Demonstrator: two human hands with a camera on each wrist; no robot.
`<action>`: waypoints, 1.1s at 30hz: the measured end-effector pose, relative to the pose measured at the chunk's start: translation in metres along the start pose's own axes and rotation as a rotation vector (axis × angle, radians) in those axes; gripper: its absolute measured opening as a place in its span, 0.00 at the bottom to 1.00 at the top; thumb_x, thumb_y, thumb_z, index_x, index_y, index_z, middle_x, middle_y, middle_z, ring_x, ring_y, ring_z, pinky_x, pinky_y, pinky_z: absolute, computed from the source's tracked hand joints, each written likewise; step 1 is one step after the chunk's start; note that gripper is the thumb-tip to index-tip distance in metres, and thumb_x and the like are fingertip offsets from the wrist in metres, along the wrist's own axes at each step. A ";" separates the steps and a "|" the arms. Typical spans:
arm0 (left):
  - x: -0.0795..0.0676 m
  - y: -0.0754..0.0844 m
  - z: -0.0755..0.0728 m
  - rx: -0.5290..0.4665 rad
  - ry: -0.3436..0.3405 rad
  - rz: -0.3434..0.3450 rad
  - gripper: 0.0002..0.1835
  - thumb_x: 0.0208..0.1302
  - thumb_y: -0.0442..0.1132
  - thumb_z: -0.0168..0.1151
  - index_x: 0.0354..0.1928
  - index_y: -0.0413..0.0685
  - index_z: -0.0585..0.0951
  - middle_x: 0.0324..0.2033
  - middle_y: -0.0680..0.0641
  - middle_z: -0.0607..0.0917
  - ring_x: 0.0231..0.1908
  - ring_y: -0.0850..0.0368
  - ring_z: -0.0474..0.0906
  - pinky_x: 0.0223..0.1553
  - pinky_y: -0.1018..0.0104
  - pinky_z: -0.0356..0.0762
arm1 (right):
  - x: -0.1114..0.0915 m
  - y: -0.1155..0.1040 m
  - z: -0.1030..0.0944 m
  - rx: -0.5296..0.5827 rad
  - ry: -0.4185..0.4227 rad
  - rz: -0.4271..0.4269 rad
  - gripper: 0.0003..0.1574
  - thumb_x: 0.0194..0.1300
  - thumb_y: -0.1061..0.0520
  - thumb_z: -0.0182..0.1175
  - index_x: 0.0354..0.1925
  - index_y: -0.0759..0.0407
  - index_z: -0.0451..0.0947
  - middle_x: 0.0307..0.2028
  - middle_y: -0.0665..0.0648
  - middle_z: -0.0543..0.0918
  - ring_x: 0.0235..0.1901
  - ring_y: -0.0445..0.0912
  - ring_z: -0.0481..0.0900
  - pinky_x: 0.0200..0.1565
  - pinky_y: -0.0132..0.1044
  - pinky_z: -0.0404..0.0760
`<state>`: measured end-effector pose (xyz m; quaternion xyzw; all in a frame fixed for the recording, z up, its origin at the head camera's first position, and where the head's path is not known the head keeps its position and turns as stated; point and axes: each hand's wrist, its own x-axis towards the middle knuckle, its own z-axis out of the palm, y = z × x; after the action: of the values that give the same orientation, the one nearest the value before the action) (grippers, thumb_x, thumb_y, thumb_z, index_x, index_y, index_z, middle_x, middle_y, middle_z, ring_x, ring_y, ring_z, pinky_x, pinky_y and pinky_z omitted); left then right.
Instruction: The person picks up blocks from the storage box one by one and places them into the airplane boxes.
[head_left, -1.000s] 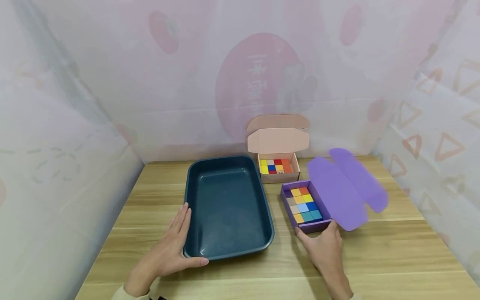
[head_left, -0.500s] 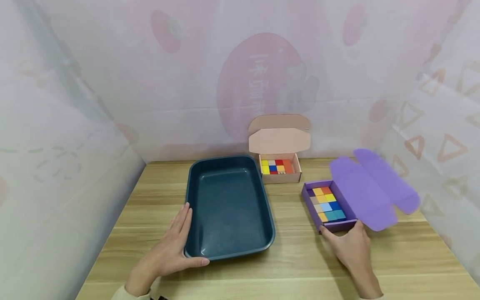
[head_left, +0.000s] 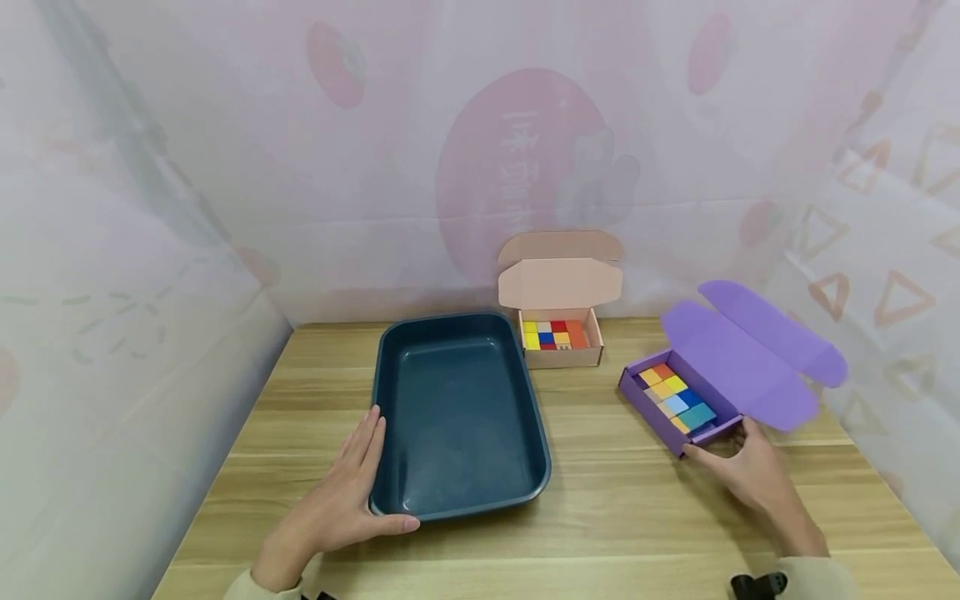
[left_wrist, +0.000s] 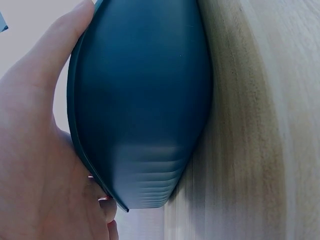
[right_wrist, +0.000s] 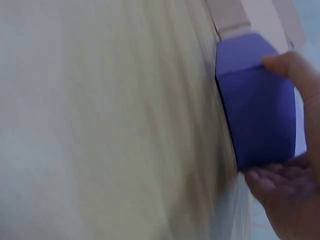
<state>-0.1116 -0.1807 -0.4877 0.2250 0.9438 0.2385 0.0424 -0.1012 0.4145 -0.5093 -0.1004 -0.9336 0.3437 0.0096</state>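
A purple cardboard box (head_left: 651,418) stands on the right, lid folded open, with several coloured wooden blocks (head_left: 678,402) inside. My right hand (head_left: 750,477) grips its near end between thumb and fingers. The right wrist view shows the thumb on the upper edge of the purple box (right_wrist: 260,110) and fingers at its lower side. My left hand (head_left: 337,500) rests at the near left corner of a dark teal tray (head_left: 465,408), thumb along the front rim, fingers straight along the left side. In the left wrist view the tray (left_wrist: 140,95) sits on the wood.
An open light pink box (head_left: 562,358) of several coloured blocks stands at the back, right of the tray's far end. Printed cloth (head_left: 375,208) closes off the back and sides of the wooden table (head_left: 585,533).
My right hand has slid the purple box to the right, away from the tray, and turned it, its near end swinging right. My left hand and the tray have stayed put.
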 end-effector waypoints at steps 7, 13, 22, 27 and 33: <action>0.002 -0.001 0.000 -0.016 -0.007 -0.006 0.76 0.51 0.78 0.71 0.86 0.48 0.37 0.86 0.40 0.36 0.85 0.38 0.37 0.85 0.56 0.27 | 0.026 0.025 -0.025 0.065 -0.116 -0.117 0.72 0.66 0.41 0.74 0.81 0.76 0.41 0.74 0.85 0.61 0.72 0.78 0.65 0.66 0.26 0.76; 0.003 -0.003 0.000 -0.016 -0.010 -0.003 0.77 0.51 0.78 0.71 0.86 0.45 0.38 0.86 0.40 0.36 0.85 0.38 0.37 0.83 0.64 0.21 | 0.031 0.031 -0.032 0.067 -0.156 -0.118 0.69 0.72 0.42 0.69 0.81 0.77 0.37 0.75 0.86 0.56 0.72 0.79 0.63 0.52 0.08 0.68; 0.001 -0.008 -0.005 0.024 -0.006 -0.006 0.77 0.50 0.79 0.70 0.86 0.46 0.37 0.86 0.41 0.35 0.85 0.37 0.38 0.75 0.79 0.15 | 0.035 0.012 -0.014 -0.007 -0.023 -0.172 0.51 0.78 0.42 0.61 0.78 0.76 0.56 0.68 0.83 0.72 0.67 0.75 0.74 0.56 0.32 0.86; -0.001 -0.009 -0.007 0.025 -0.002 -0.012 0.77 0.51 0.79 0.70 0.86 0.45 0.37 0.86 0.40 0.36 0.85 0.37 0.38 0.71 0.83 0.13 | 0.046 -0.002 -0.002 0.007 0.068 -0.131 0.49 0.75 0.38 0.64 0.74 0.73 0.67 0.65 0.83 0.76 0.64 0.76 0.75 0.61 0.70 0.77; -0.002 -0.010 -0.007 0.025 -0.011 -0.039 0.77 0.50 0.79 0.70 0.86 0.43 0.39 0.86 0.41 0.36 0.86 0.39 0.37 0.85 0.50 0.31 | 0.064 -0.007 0.006 0.078 0.082 -0.024 0.54 0.73 0.35 0.64 0.77 0.72 0.63 0.68 0.80 0.75 0.68 0.71 0.74 0.61 0.62 0.80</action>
<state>-0.1156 -0.1924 -0.4869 0.2084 0.9506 0.2247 0.0496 -0.1656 0.4181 -0.5127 -0.1029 -0.9195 0.3752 0.0557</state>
